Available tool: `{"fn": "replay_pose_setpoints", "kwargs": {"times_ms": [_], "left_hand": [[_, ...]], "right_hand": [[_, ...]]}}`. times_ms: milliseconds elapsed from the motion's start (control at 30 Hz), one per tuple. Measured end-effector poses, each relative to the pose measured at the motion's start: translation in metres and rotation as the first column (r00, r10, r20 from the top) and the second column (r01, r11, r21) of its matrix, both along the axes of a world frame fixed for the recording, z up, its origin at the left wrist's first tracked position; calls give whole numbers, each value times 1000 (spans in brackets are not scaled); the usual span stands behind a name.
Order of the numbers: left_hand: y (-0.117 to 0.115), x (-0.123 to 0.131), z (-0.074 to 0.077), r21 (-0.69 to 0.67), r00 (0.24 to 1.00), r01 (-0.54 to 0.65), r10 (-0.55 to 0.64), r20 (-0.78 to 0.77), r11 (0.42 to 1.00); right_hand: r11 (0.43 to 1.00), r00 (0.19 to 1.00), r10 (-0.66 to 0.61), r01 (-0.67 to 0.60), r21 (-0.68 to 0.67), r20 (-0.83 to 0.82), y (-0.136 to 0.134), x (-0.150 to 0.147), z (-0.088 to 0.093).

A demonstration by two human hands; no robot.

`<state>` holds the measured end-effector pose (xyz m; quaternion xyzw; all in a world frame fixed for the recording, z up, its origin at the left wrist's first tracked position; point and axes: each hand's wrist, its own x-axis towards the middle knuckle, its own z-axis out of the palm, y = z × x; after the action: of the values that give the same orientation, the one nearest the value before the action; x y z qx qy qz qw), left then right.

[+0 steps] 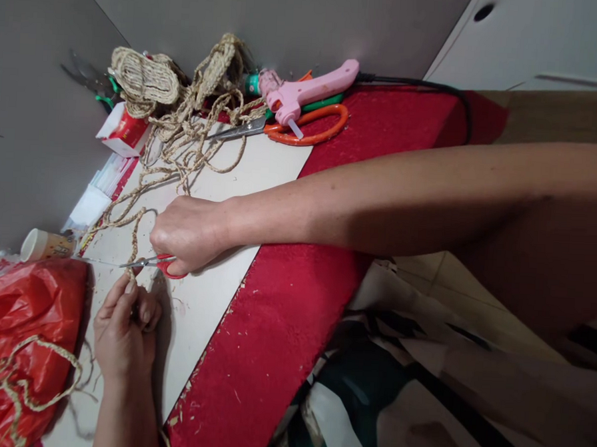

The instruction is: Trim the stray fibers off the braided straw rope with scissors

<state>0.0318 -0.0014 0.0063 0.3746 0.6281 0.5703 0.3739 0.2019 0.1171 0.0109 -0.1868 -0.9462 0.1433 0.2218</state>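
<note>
Left of centre in the frame, a braided cord [135,241] is held over a white sheet [206,325] spread on the red-covered worktop [274,302]; its lower end is pinched in the grip of the left hand [127,318], between thumb and fingers; the red handles of a pair of small scissors [152,262] are held in the grip of the right hand [185,231], and the blades are laid at the cord just above the left fingertips; whether it is truly caught between them cannot be told.

A fingertip could be nicked if the blades were to slip down the cord, since so little room is left between them; a ragged or misplaced cut could be caused by the braid being left slack or twisted; the tangled cord [182,147] at upper left could be pulled along, and the large scissors [271,130] dragged with it, as some strands are lapped around their blades; the glue gun [305,94] might then be tipped, for it is rested by their orange handles.

At lower left, loose cord [54,351] is draped on a red plastic bag [39,296], whose contents are hidden; a paper cup [47,245] is laid on its side just above, with nothing inside it to be made out; at upper left a red-and-white box [126,131] is seen, its contents likewise hidden.
</note>
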Motion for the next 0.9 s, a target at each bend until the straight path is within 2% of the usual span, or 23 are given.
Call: {"fn": "replay_pose_setpoints", "kwargs": {"times_ms": [267,433,567,667,800,900], "left_hand": [[0,3,2,-1,1000,16,-16,-15,1000],[1,1,6,-9,998,37,-36,51,999],[2,-3,6,19,995,36,-38,95,999],[2,-6,6,41,994,21,-25,105,999],[2,-6,4,28,999,18,-20,42,999],[1,-3,2,31,1000,9,-8,-13,999]], "right_hand": [[1000,1000,-5,5,23,12,7,-2,-4],[999,999,-52,52,-6,10,9,5,1],[999,999,-11,10,-40,-31,9,10,6],[1000,999,8,-7,7,-49,11,8,3],[994,996,20,-10,109,-86,12,2,-5],[993,997,23,-15,114,-69,10,1,-6]]}}
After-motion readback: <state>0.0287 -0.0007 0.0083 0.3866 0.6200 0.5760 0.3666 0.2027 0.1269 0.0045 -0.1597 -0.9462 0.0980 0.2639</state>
